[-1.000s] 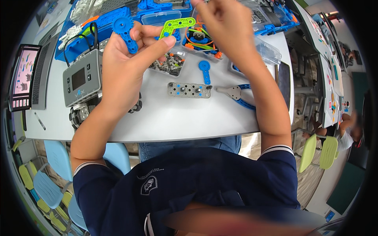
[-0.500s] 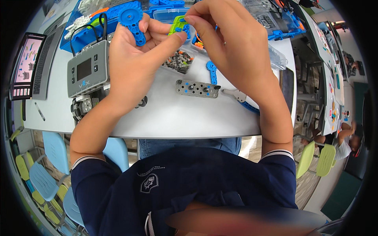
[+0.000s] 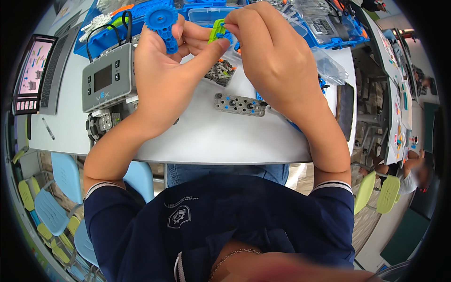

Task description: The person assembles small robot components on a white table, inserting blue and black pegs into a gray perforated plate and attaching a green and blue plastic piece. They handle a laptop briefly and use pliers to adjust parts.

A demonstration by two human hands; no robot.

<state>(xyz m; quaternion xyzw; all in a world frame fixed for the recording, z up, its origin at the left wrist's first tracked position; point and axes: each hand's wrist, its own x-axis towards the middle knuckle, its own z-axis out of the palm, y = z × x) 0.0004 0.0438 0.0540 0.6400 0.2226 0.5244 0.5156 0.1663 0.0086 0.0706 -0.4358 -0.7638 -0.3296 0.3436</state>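
My left hand (image 3: 162, 84) is closed on a lime-green plastic building beam (image 3: 216, 31), its thumb pressing near the blue connector pins (image 3: 225, 35). Also in that hand, by the fingers, is a blue gear (image 3: 160, 19) on a blue beam arm. The fingertips of my right hand (image 3: 279, 58) are pinched at the top of the green beam, by a blue pin; whether they grip a pin or the beam itself is hidden. On the table below lies a grey perforated beam (image 3: 239, 104) with black and blue pins in it.
A grey controller box (image 3: 108, 77) with a small screen and wheels stands left of my hands. Beyond it is a laptop (image 3: 35, 75). Behind my hands are blue parts trays (image 3: 87, 49) and a tub of small pins (image 3: 220, 73). A clear plastic lid (image 3: 331, 66) lies at right.
Both hands have shifted slightly right with the green beam and gear, and my right fingertips are at the beam's top. My right hand now covers most of the blue gear arm on the table.
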